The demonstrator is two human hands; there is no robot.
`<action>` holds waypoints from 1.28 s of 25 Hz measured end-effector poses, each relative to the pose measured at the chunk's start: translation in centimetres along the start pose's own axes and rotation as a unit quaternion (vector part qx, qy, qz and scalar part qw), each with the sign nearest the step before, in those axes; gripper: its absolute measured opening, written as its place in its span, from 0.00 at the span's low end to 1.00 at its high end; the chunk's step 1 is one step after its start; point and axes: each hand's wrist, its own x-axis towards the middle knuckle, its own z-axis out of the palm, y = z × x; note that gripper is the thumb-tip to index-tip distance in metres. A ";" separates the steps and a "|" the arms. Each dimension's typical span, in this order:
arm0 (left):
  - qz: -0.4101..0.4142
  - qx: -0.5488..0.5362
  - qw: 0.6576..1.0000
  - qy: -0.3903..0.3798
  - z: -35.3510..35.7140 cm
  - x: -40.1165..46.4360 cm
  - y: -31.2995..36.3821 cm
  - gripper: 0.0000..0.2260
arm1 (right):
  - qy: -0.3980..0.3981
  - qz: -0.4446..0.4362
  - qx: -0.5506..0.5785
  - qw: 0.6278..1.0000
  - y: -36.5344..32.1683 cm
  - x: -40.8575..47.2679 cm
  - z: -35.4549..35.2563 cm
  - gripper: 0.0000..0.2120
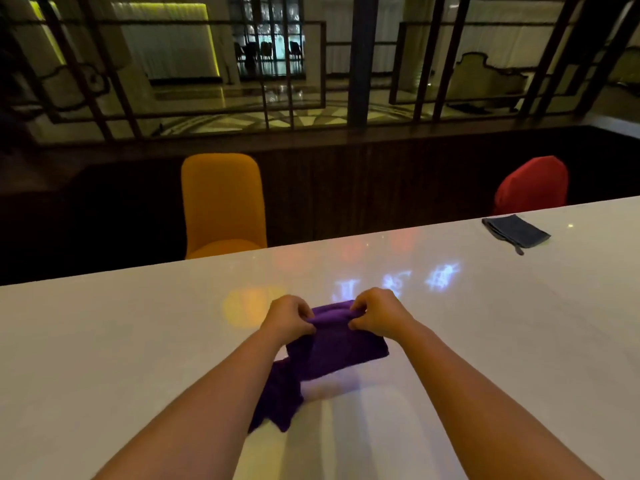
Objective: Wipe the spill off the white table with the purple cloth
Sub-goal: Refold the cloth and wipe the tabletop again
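Note:
The purple cloth [332, 348] lies bunched on the glossy white table [138, 341], near the middle. My left hand [289, 318] pinches its far left edge and my right hand [377, 315] pinches its far right edge, both lifting that edge slightly. A loose tail of the cloth [277, 400] trails toward me under my left forearm. I cannot make out a spill on the table; only coloured reflections show on the surface.
A folded dark grey cloth [516, 232] lies at the far right of the table. Behind the far edge stand a yellow chair [223, 202] and a red chair [533, 185]. A dark lattice screen runs along the back.

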 end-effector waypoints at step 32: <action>-0.052 -0.006 0.997 0.059 -22.2 -7.7 -26.8 0.05 | -0.072 -0.067 0.025 0.995 -28.9 6.9 19.3 0.13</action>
